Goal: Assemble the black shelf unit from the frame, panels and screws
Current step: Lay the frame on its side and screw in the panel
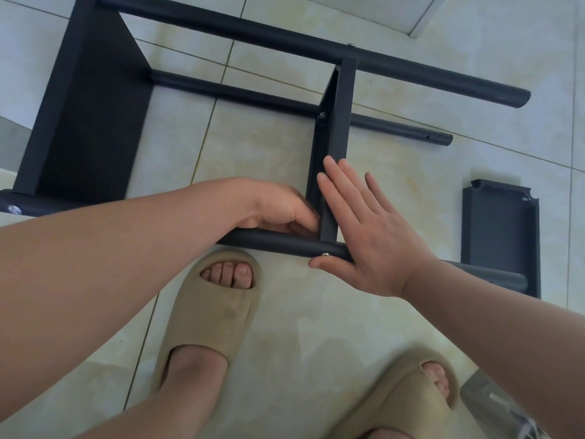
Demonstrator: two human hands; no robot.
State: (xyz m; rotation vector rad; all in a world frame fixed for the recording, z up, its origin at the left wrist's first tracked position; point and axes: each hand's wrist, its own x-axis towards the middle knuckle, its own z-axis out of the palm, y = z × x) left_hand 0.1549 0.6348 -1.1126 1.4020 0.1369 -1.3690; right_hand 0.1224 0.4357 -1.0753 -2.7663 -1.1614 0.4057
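The black shelf unit lies on its side on the tiled floor, its round frame tubes [285, 36] running left to right. One wide panel [91, 115] sits at the left end. A narrower middle panel [337, 128] stands between the tubes. My left hand [278, 207] reaches under that middle panel where it meets the near tube [285, 243], fingers curled at the joint; what they hold is hidden. My right hand [367, 229] lies flat with straight fingers against the panel's right face, thumb below a silver screw [325, 255] in the near tube.
A loose black panel [500, 236] lies on the floor at the right. Another screw head [322, 115] shows on the middle panel's far joint. My feet in beige slippers [209, 315] stand just in front of the frame. A clear plastic bag [497, 407] lies at bottom right.
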